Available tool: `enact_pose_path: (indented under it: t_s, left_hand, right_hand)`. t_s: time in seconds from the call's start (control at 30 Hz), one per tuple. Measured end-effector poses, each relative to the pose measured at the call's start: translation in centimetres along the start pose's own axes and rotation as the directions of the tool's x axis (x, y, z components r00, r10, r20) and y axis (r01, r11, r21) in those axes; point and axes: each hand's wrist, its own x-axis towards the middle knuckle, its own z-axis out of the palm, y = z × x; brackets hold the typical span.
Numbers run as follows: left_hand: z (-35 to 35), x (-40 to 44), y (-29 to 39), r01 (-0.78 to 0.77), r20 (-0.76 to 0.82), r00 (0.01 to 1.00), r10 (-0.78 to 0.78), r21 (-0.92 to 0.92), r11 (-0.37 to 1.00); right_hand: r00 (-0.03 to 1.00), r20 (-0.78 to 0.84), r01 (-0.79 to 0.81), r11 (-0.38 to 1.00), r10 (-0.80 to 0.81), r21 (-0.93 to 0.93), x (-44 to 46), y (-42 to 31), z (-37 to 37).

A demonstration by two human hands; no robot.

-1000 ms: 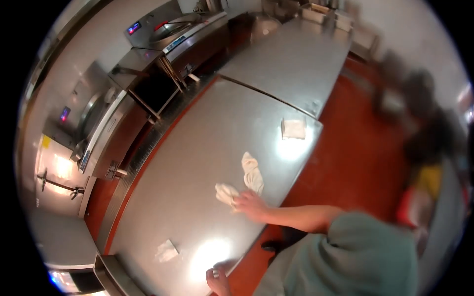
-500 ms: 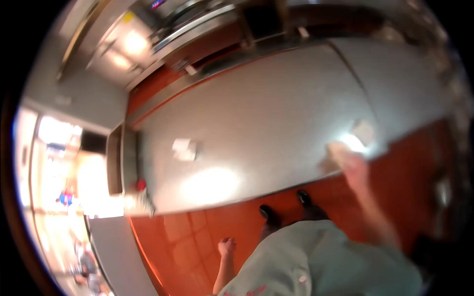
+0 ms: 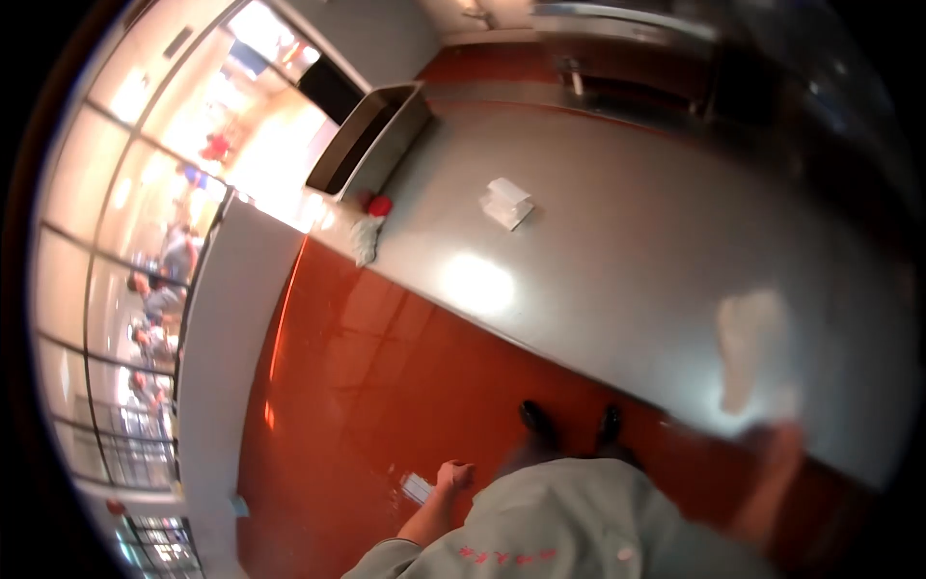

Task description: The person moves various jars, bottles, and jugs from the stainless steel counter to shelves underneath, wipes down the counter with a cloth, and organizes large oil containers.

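Note:
My left hand [image 3: 455, 475] hangs low over the red floor, its fingers curled in and nothing visible in them. Over the near edge of the steel table [image 3: 617, 261], on the right, is my right hand [image 3: 779, 436], smeared by motion. A pale, blurred piece that looks like a cloth [image 3: 752, 338] lies just beyond that hand. Whether the fingers grip it cannot be made out. Farther left on the table is a small folded white paper or cloth [image 3: 506, 203], apart from both hands.
A deep metal pan [image 3: 405, 121] stands at the table's left end. Beside it are a red round thing [image 3: 379, 206] and a crumpled grey-white cloth [image 3: 365, 239]. A grey low wall [image 3: 241, 299] and windows with people beyond are at left. Steel equipment [image 3: 627, 43] lines the back.
The view has swung left, showing more floor and windows. My right hand is now at the table's near edge, and the pale piece beyond it looks longer. My left hand stays closed.

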Motion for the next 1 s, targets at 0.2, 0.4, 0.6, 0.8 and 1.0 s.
enact_pose_path:
  t_s: [0.2,0.4,0.6,0.8,1.0]
  left_hand:
    - [-0.6,1.2,-6.0,0.029,-0.057,0.998,-0.030,-0.009,1.000]
    - [-1.6,10.4,-14.7,0.183,0.051,0.983,-0.177,-0.370,0.911]
    - [-15.0,8.1,0.1,0.067,-0.041,0.994,-0.100,-0.492,0.868]
    - [-24.5,16.1,4.3,-0.224,-0.304,0.951,0.052,-0.566,0.793]
    - [-32.0,12.9,20.0,-0.500,-0.526,0.788,0.321,-0.241,0.832]
  right_hand:
    - [0.560,-0.510,0.312,0.737,-0.652,-0.599,10.6,2.1,0.9]
    - [0.788,-0.292,0.602,0.777,-0.541,0.185,-0.5,-25.9,7.4]
    - [0.780,0.363,0.132,0.701,-0.509,0.701,-19.0,-49.1,28.1]
    - [0.792,0.469,0.031,0.793,-0.391,0.609,-29.7,-65.2,43.3]
    - [0.844,0.122,0.481,0.837,-0.522,0.260,-33.1,-74.3,54.0]
